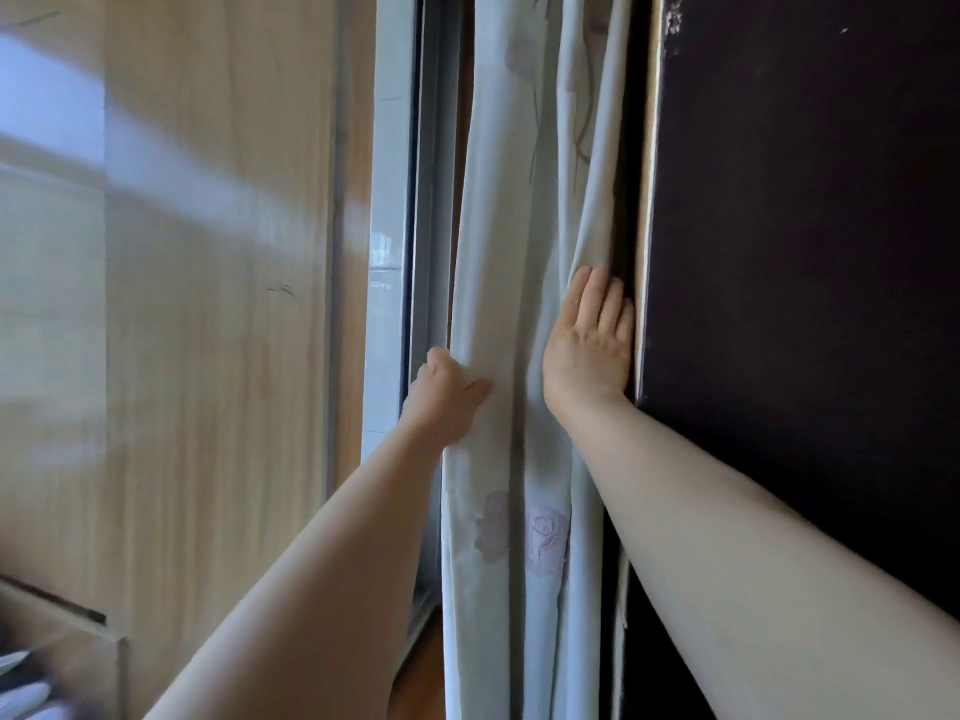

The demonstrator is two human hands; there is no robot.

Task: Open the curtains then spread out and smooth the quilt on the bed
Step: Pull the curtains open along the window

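Note:
A pale blue-green curtain (498,241) with faint pink rose prints hangs bunched into a narrow column between a window frame and a dark cabinet. My left hand (447,392) grips the curtain's left fold, thumb in front and fingers wrapped behind the cloth. My right hand (592,340) lies flat with straight fingers against the curtain's right edge, pressing it toward the dark cabinet. No bed or quilt is in view.
A grey-white sliding window frame (395,252) stands just left of the curtain. A light wooden panel (208,304) fills the left side. The dark cabinet side (805,252) fills the right. Wooden floor (421,672) shows at the curtain's foot.

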